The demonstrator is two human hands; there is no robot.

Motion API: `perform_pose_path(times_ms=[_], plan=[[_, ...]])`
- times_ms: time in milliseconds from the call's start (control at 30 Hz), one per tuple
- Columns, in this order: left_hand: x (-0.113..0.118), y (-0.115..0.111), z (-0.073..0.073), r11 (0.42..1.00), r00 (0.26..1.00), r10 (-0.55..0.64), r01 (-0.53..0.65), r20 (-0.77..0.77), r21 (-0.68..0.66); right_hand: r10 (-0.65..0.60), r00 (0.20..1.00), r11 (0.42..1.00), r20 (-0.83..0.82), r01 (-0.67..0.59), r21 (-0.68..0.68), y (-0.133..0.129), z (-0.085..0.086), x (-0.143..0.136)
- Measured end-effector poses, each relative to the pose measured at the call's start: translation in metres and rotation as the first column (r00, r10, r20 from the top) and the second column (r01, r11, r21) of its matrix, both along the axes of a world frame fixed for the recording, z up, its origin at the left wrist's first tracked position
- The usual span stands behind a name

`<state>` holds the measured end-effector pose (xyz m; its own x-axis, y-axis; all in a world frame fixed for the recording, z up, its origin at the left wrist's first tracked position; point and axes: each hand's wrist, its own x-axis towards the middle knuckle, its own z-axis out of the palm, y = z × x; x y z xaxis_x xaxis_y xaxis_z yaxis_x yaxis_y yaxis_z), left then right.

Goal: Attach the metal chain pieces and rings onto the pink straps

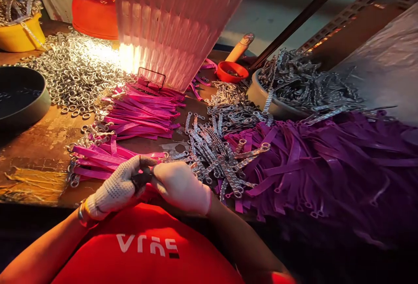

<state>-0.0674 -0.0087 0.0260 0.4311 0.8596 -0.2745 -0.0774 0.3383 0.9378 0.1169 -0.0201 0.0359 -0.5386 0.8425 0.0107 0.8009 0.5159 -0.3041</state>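
From the head view, a ribbed sheet (173,18) hangs over the middle of the table (50,134) and blocks part of what lies behind it. Left of the sheet are a red lamp shade (93,14), a heap of metal rings (78,68), a yellow tub (19,36) and a dark round dish (41,105). Right of the sheet, a red bowl (231,76) and a pale tub (261,95) loaded with braided metal strips (303,77) stand near a slanting dark bar (303,12); purple straps (326,158) spread in front of the tub.

In front of the sheet, near the person's body, the left hand (116,186) pinches narrowly around a small dark piece (142,179). The right hand (183,186) meets it with fingers curled in; I cannot tell what they grip. The piece looks black and lumpy, its outline mostly covered.

The left glove is knitted, with dots. Pink straps (142,112) below the sheet are flat, narrow and slightly glossy, with metal rings at their ends. The sheet is translucent and corrugated, glowing near the lamp.
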Motion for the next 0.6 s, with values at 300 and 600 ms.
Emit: perform_pose_path(times_ms=[300,600], plan=[[0.032,0.054,-0.003,0.984,0.982,-0.126,0.142,-0.138,0.109,-0.437,0.850,0.887,-0.296,0.461,0.014,-0.007,-0.027,0.006],[0.089,0.166,-0.028,0.503,0.541,0.255,0.634,-0.801,0.588,-0.413,0.738,0.902,-0.533,0.411,-0.130,0.010,-0.032,0.025]])
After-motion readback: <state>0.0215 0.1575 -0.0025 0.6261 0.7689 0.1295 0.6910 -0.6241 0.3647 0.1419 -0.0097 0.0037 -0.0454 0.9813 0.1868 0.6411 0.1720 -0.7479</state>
